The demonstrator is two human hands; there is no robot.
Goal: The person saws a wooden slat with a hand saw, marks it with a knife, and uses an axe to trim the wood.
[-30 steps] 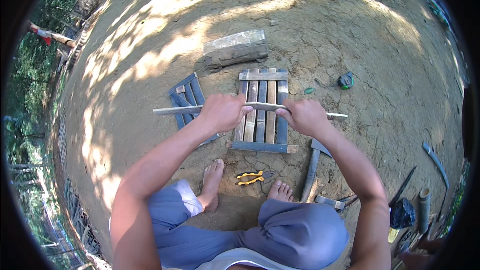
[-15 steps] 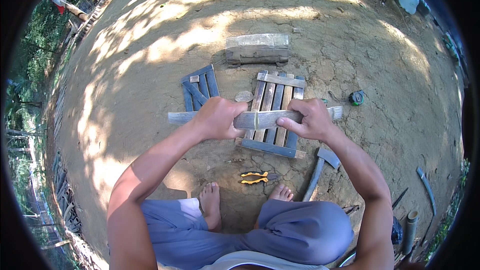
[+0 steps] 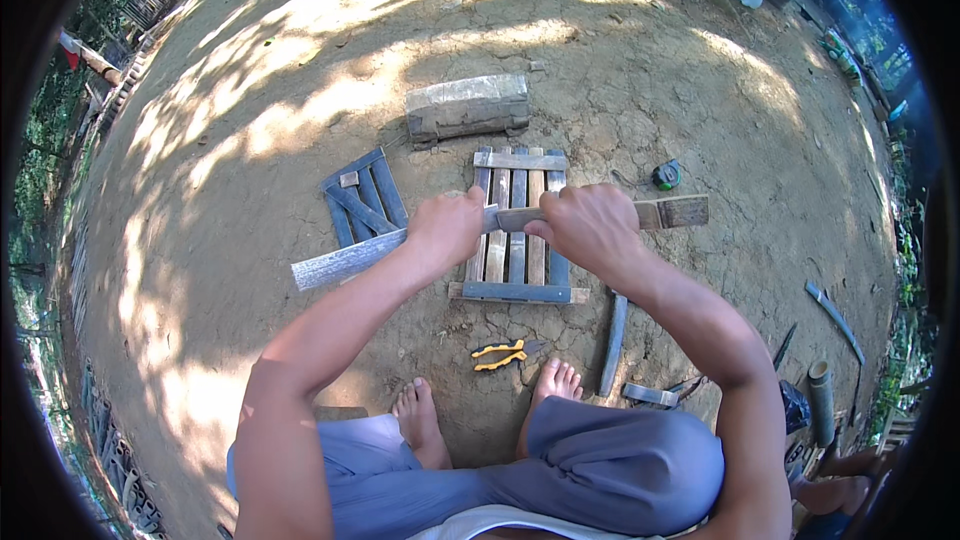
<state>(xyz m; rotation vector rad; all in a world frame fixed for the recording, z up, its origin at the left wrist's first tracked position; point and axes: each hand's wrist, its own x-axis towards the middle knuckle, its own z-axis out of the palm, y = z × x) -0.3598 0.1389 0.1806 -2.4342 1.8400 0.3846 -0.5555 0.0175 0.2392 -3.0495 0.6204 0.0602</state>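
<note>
My left hand (image 3: 447, 230) is closed around a pale grey wooden slat piece (image 3: 345, 262) that sticks out to the left. My right hand (image 3: 592, 227) grips a browner slat piece (image 3: 680, 211), which points right. The inner ends of the two pieces meet at a broken edge between my hands; whether fibres still join them I cannot tell. Below on the ground lies a small slatted wooden panel (image 3: 517, 292) with crosspieces at both ends. Left of it rests a blue-grey wooden frame (image 3: 385, 185) with a diagonal slat.
Behind the panel lies a split log (image 3: 468, 108). A tape measure (image 3: 667, 175) sits to the right. Yellow-handled pliers (image 3: 500, 354) lie near my feet, beside an axe handle (image 3: 613, 345). Bamboo tubes (image 3: 821, 405) and part of another person (image 3: 838, 493) show at lower right.
The slat, cracked in the middle before, is now bent apart into two angled pieces. My left hand has tilted its piece downward to the left. The view has shifted.
</note>
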